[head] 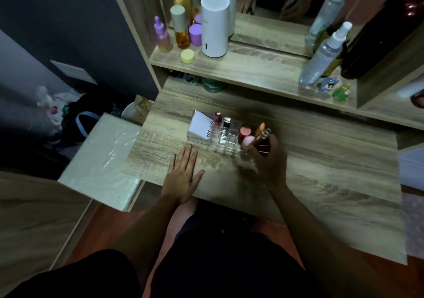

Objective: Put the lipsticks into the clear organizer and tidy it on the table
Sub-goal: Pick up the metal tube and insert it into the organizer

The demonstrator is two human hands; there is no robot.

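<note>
The clear organizer (226, 142) stands on the wooden table (321, 183) in front of me. A white packet (200, 125) leans in its left end. A red lipstick (217, 116) and a black-and-silver lipstick (227, 122) stand upright in its slots. Two round pink caps (245, 134) sit at its right end, beside an orange tube (260, 129). My right hand (269, 160) is closed around a slim tube with a clear tip (263, 136) at the organizer's right end. My left hand (183, 173) lies flat on the table, fingers spread, just in front of the organizer's left part.
A shelf (241, 68) above the table carries a white cylinder (214, 25), purple and amber bottles (181, 29), a yellow jar (188, 56), spray bottles (323, 56) and two small figurines (335, 88). A mirror stands behind. A plastic-wrapped white box (101, 162) sits to the left.
</note>
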